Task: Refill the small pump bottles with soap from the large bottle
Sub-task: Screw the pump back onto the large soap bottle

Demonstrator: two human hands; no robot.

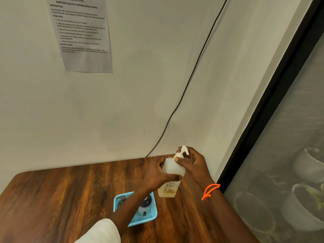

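Where hands (157, 172) grip: basket (152, 217) below.

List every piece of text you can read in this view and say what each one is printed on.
"TASK ID: 3791": top of the paper sheet on the wall.
"Refill dish soap into multiple pump bottles": its title line.
"DESCRIPTION", "TASK GOAL", "INITIAL STATE": its headings; the body text is too small to read.
"BIOCHEM" (last letter uncertain): label of the bottle held by the left hand and right hand; the rest is blurred.
Dark bottle in the blue basket: label unreadable.
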